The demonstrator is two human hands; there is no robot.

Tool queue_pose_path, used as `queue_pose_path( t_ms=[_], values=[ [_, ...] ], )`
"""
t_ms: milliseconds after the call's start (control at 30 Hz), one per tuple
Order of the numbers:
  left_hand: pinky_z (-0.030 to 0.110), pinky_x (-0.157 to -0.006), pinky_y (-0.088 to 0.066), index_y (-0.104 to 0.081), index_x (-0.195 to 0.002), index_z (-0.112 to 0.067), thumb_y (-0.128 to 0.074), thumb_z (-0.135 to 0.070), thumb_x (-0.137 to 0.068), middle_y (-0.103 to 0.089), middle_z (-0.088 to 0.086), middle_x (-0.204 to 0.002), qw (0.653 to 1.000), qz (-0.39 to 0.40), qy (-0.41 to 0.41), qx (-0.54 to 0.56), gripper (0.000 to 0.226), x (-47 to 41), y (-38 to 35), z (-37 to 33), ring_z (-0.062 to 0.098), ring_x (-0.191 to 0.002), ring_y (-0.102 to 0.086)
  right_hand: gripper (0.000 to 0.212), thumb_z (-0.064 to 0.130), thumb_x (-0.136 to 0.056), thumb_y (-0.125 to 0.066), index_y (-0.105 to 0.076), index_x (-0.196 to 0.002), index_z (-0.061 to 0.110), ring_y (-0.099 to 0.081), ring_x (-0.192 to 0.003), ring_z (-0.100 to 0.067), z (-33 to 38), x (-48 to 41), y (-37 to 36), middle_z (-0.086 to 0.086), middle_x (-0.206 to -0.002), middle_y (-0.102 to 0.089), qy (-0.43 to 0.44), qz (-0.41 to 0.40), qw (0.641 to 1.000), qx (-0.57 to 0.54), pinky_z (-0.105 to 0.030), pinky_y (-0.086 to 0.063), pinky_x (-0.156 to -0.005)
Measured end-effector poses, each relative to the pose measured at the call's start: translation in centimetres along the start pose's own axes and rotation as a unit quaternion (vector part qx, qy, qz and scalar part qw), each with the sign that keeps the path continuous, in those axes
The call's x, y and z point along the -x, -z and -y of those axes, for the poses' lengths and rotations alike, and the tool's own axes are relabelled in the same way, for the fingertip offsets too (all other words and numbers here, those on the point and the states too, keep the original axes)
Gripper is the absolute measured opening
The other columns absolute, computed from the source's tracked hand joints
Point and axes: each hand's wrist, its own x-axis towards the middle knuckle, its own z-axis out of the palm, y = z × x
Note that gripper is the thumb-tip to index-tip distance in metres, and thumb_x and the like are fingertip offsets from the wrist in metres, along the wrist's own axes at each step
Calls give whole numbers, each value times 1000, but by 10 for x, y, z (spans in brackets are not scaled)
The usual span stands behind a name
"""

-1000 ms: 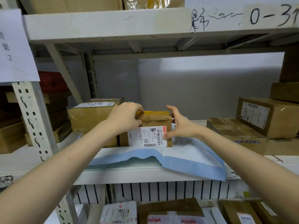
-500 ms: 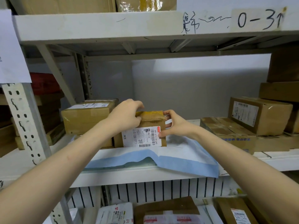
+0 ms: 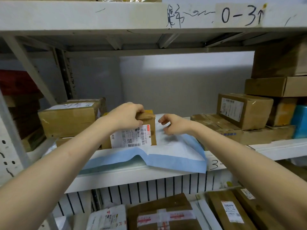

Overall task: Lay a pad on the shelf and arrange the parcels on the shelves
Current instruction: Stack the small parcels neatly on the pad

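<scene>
Left hand (image 3: 126, 115) clamped on top of labelled cardboard parcel (image 3: 132, 131), standing on blue pad (image 3: 172, 151) near shelf (image 3: 274, 149) front edge. Right hand (image 3: 174, 124) released, fingers curled, just beside parcel.

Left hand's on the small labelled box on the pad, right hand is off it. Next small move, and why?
Probably let go with the left hand. The small box already rests on the blue pad beside the left cardboard box, label facing out, and the right hand hovers open, clear of it. It looks placed, so release seems due.

White shelf (image 3: 149, 175) under blue pad (image 3: 174, 156), flanking cardboard parcels (image 3: 216, 128).
</scene>
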Motion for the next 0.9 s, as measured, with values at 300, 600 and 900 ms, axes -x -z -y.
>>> queue_pose_path(
  t_ms=[300, 600, 900],
  values=[
    [31, -84, -44, -61, -115, -20, -57, -27, -86, -58, 3, -110, 978, -168, -120, 24, 30, -10, -15, -69, 25, -106, -54, 30, 3, -82, -49, -68, -94, 22, -64, -93, -23, -19, 34, 25, 1, -93, -67, 9, -155, 975, 161, -33, -52, -85],
    [29, -87, -44, -69, -102, -20, -63, -24, -82, -67, 3, -105, 982, -116, -102, 112, 21, -59, -36, -146, 22, -103, -59, 47, 30, -88, -58, -46, -129, 9, -47, -115, -31, -95, 83, 119, -13, -127, -48, -104, -423, 863, 256, -41, -51, -82],
    [23, -78, -42, -66, -107, -19, -64, -26, -84, -66, -1, -108, 987, -41, -26, 151, 24, -112, -80, -211, 14, -91, -56, 91, 79, -77, -47, -42, -133, 7, -38, -124, -32, -168, 103, 159, -17, -137, -37, -218, -418, 832, 294, -40, -43, -92]
  ],
)
